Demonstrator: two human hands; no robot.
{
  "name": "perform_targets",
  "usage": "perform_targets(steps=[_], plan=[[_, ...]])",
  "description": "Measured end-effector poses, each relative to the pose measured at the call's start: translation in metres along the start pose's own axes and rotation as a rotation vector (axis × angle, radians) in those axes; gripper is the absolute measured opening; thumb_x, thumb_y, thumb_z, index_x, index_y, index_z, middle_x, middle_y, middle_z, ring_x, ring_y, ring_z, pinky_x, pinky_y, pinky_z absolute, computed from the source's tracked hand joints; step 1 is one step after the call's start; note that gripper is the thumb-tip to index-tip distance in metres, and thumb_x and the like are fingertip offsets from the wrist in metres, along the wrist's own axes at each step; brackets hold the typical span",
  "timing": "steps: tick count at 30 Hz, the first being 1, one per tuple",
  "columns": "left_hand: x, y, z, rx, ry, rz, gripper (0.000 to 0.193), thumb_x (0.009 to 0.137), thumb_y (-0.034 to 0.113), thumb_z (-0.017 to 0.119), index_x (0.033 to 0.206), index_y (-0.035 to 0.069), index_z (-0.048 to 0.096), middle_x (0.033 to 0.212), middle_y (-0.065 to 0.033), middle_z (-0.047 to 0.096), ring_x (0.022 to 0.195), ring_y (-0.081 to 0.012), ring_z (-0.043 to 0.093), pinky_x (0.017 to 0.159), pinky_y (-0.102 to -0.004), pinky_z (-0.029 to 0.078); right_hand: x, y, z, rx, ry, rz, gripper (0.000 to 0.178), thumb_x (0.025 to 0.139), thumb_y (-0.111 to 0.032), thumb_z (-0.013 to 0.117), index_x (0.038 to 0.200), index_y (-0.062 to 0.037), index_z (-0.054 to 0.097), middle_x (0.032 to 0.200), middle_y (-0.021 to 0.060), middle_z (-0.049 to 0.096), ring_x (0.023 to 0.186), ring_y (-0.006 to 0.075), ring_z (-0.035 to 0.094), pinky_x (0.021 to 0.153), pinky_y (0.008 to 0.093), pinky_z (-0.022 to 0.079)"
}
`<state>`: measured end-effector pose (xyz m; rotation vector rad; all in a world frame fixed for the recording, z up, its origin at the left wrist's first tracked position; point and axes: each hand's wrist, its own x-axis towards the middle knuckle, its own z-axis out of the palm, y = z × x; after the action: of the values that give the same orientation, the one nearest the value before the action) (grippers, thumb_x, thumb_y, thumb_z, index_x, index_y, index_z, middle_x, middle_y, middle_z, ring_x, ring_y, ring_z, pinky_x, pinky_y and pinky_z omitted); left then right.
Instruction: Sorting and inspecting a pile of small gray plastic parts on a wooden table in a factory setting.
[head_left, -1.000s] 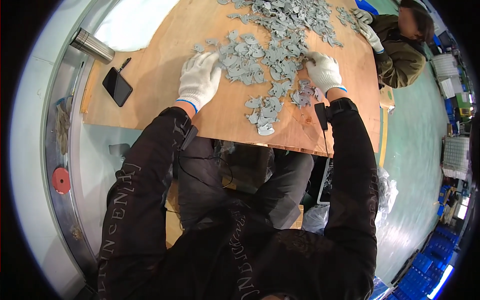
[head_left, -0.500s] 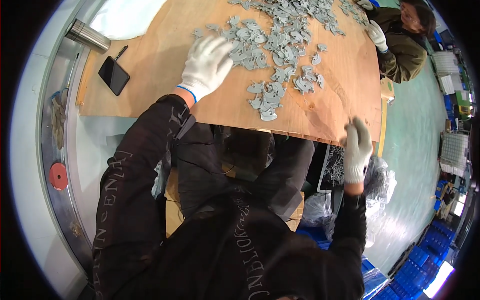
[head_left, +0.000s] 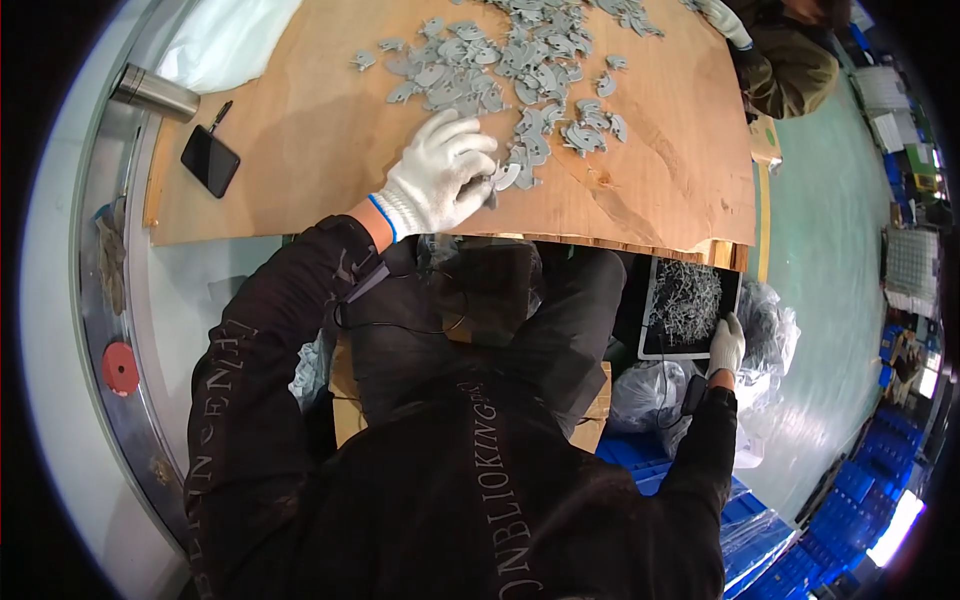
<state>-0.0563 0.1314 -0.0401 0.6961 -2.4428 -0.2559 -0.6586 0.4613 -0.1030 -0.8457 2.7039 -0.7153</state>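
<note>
My left hand (head_left: 440,178), in a white glove, lies on the wooden board (head_left: 300,130) at the near edge of a spread of flat grey metal parts (head_left: 500,65). Its fingers curl around one grey part (head_left: 505,180). My right hand (head_left: 727,345), also gloved, hangs low beside my leg, below the board's edge. Its fingers point up against the lower right corner of a white-rimmed box (head_left: 650,310) filled with tangled grey scraps. I see nothing held in it.
A black phone (head_left: 210,160) and a metal flask (head_left: 155,92) lie at the board's left. Another person (head_left: 790,65) with a gloved hand (head_left: 725,20) works at the far right corner. Clear plastic bags (head_left: 770,330) and blue crates (head_left: 790,530) stand at my right. A red disc (head_left: 120,368) lies on the left.
My right hand left the parts on the board, swung down past its edge and now rests at the scrap box. My left hand slid toward the near edge and curled its fingers.
</note>
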Motion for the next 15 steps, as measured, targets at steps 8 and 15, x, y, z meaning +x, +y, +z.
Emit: perform_targets(steps=[8,15], plan=[[-0.002,0.012,-0.011,0.07,-0.036,0.023,0.042,0.089,0.021,0.079,0.129,0.018,0.069,0.137,-0.0077,0.068,0.139,-0.0387,0.058,0.124,-0.0611,0.039,-0.048,-0.131,0.036,0.329,0.259,-0.309,0.029,0.104,-0.007,0.069,0.132,0.0014,0.074,0.13,0.0167,0.076,0.118,0.0274,0.072,0.106,0.0363,0.054],[-0.015,-0.018,0.003,0.123,0.186,-0.134,0.048,0.089,0.023,0.078,0.135,0.019,0.067,0.14,-0.0091,0.065,0.14,-0.0389,0.056,0.122,-0.0619,0.039,-0.088,-0.312,0.098,0.235,-0.06,-1.002,0.03,0.098,-0.005,0.075,0.128,-0.0025,0.075,0.132,0.0194,0.072,0.124,0.0361,0.07,0.107,0.0408,0.055]])
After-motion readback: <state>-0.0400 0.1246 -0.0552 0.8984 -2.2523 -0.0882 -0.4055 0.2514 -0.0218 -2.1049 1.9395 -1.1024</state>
